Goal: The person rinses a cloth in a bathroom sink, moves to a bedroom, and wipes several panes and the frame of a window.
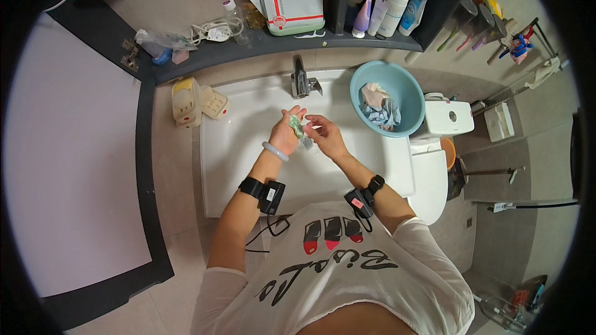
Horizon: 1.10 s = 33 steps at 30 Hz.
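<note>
My left hand (285, 136) is turned palm up over the white washbasin (237, 153), below the chrome tap. A small pale-green, mottled item (295, 125) rests across its palm and fingers; whether it is soap or folded cloth is unclear. From the other side my right hand (328, 139) comes close, its thumb and fingers bent and apart beside the green item. Contact between those fingertips and the item cannot be made out. Under the hands, the drain (306, 143) is partly visible. A pale bangle (275, 151) circles my left wrist.
A blue plastic basin (414, 102) holding crumpled cloths (382, 107) stands on the washbasin's right rim. The tap (300, 79) rises at the back. Cream plastic holders (187, 102) stand at left. Above runs a dark shelf (288, 44) with bottles and tubes; a toilet (428, 181) is at right.
</note>
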{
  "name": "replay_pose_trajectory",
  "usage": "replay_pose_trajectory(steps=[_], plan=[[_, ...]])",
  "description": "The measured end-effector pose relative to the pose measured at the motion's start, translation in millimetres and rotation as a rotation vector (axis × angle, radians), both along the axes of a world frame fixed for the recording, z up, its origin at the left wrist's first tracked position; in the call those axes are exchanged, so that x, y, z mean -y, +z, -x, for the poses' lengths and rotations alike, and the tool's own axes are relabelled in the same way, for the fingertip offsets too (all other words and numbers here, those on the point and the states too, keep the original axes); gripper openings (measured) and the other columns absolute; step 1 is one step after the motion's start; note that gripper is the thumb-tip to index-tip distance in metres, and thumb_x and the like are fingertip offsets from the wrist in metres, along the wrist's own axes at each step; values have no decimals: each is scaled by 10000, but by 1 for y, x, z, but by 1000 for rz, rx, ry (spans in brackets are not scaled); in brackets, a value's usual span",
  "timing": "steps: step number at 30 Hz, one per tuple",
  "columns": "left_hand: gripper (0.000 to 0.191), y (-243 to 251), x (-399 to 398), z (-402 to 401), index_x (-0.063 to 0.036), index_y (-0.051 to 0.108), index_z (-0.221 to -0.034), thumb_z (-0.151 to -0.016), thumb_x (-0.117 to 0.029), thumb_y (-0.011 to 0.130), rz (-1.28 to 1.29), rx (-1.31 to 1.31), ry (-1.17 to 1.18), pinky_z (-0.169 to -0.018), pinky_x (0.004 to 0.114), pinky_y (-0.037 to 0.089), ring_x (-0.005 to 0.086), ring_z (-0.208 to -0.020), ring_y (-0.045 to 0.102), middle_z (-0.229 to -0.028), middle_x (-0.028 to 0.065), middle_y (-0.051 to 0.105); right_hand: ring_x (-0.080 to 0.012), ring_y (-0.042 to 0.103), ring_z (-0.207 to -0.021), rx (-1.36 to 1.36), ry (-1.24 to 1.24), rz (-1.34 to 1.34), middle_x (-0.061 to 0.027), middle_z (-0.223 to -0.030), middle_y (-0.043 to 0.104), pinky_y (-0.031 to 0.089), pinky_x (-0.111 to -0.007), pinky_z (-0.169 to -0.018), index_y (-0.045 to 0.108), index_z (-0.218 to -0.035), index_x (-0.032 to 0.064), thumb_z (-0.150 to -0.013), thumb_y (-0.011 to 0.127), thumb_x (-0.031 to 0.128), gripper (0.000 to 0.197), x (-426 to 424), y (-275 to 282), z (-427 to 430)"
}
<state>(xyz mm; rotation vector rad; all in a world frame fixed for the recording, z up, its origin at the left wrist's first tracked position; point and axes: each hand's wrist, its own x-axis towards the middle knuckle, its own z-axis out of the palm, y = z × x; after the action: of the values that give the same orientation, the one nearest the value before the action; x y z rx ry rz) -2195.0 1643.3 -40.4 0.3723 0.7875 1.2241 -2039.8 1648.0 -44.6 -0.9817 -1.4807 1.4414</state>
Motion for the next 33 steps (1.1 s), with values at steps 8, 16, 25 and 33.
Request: replay_pose_trajectory(steps=[8, 16, 25, 33], plan=[[622, -8, 7, -2, 3, 367, -1359, -992, -496, 302, -57, 110, -22, -1034, 410, 364, 233, -1227, 443, -1359, 118, 443, -102, 590, -736, -60, 69, -14, -52, -940, 638, 505, -239, -625, 571, -1067, 7, -872, 662, 125, 245, -18, -14, 5], [581, -22, 13, 18, 65, 424, -1243, -986, -454, 377, 5, -277, -36, -974, 408, 484, 301, -1147, 543, -1241, 229, 514, -111, 603, -833, -286, -1, 280, 0, -936, 642, 494, -265, -763, 604, -998, 87, -922, 601, 154, 101, -26, -29, -6], [517, -32, 12, 38, -5, 451, -1220, -975, -457, 399, 172, -17, 182, -1020, 426, 433, 261, -1146, 542, -1233, 138, 548, -181, 604, -977, -670, -64, 568, -81, -977, 644, 503, -367, -893, 582, -1035, 38, -944, 440, 44, 168, -30, -36, -32], [571, 8, 18, 13, -44, 505, -1253, -990, -503, 290, 26, 338, 32, -983, 370, 443, 222, -1139, 544, -1213, 69, 593, -249, 581, -1083, -928, 158, 716, -138, -1170, 581, 518, -369, -897, 484, -1223, 46, -992, 436, 190, 276, -20, -20, -34]])
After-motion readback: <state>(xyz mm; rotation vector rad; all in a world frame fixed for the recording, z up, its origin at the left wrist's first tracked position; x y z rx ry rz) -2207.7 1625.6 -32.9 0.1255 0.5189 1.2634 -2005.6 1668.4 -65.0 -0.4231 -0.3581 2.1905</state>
